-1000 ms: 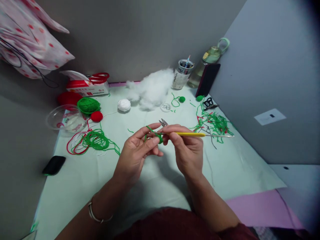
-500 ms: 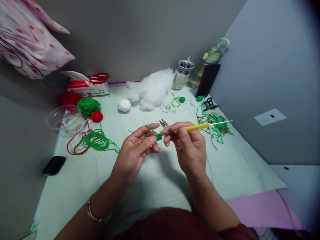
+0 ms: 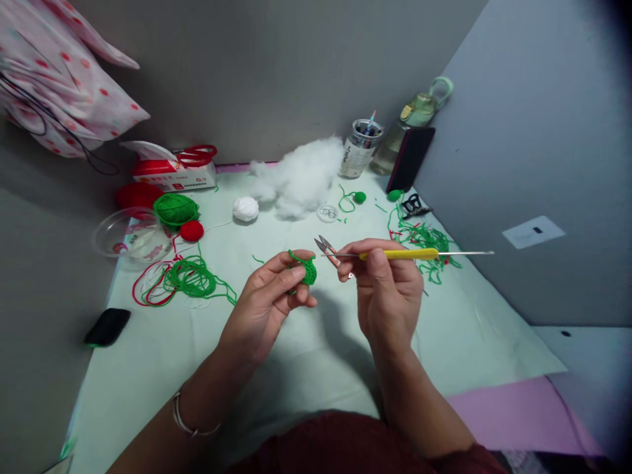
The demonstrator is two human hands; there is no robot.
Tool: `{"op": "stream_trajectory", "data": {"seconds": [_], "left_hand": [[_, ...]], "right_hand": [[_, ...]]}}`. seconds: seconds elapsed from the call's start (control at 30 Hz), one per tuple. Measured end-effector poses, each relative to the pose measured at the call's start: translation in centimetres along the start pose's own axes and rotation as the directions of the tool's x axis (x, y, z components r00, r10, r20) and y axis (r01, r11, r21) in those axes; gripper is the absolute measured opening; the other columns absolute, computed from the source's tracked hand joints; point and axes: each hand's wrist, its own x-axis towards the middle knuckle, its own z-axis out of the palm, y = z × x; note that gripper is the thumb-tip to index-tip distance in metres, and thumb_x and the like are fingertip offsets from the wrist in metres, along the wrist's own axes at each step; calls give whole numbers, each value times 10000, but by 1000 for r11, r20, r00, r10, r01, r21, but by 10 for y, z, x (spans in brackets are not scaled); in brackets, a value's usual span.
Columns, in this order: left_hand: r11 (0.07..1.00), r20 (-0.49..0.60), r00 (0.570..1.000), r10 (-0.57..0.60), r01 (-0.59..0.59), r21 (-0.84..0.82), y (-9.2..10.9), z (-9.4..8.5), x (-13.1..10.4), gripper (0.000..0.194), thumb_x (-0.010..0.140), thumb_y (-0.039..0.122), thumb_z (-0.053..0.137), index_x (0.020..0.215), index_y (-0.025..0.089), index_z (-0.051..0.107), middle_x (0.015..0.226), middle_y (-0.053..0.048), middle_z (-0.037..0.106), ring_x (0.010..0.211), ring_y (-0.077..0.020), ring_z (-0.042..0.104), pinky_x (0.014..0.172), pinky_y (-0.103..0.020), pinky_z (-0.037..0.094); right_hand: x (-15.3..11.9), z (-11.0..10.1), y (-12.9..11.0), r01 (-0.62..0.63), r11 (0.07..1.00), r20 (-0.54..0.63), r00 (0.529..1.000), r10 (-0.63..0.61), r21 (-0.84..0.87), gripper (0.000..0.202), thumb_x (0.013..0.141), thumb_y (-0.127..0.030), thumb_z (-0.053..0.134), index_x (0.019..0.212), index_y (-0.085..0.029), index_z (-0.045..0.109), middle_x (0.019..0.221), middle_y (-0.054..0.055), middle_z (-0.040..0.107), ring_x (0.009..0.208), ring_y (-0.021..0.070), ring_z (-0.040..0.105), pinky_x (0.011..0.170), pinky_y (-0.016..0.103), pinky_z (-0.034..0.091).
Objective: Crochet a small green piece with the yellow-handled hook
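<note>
Above the middle of the tabletop [image 3: 162, 355], the left hand [image 3: 269, 299] pinches a small green crochet piece [image 3: 306, 268] between thumb and fingers. The right hand [image 3: 388, 286] grips a yellow-handled crochet hook [image 3: 405, 254], its tip just clear of the piece. This looks like a pause between stitches; re-entering the hook calls for a steady aim at the piece's edge loop.

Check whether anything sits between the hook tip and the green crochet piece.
Nothing visible does. The hook in the right hand points at the green piece pinched by the left hand, with only air between them.
</note>
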Motion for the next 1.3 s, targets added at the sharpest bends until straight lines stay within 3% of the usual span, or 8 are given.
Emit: {"op": "stream_trajectory", "data": {"seconds": [0.67,1.07,1.17,1.3], "left_hand": [[1000,-14,1000,-6,7,27,0,3,1,139,781,174,861,909,137,820,728,12,650,555,-67,594,558,-197,598],[997,1,1000,17,-17,80,0,3,1,139,786,199,864,908,157,811,730,13,656,557,-79,610,596,-234,634],[994,35,999,14,-17,104,-2,3,0,175,800,205,862,960,160,807,746,18,656,559,-74,607,589,-222,622],[991,64,998,20,-28,129,-2,4,-1,379,824,184,858,1189,199,758,709,57,637,532,-66,593,570,-202,603]], "right_hand": [[-4,0,1,18,998,91,996,-13,-59,172,1035,-340,638,984,-242,770,897,16,749,716,140,696,645,305,605],[-6,3,2,168,973,100,983,-153,-159,170,1047,-287,608,992,-257,767,873,16,736,697,145,668,618,315,572],[-6,3,3,132,983,128,985,-116,-127,177,1045,-317,616,1000,-258,776,889,18,741,697,144,668,622,315,569],[-5,2,6,113,986,179,980,-91,-118,165,1029,-320,648,1002,-254,797,961,35,775,750,147,664,624,301,545]]}}
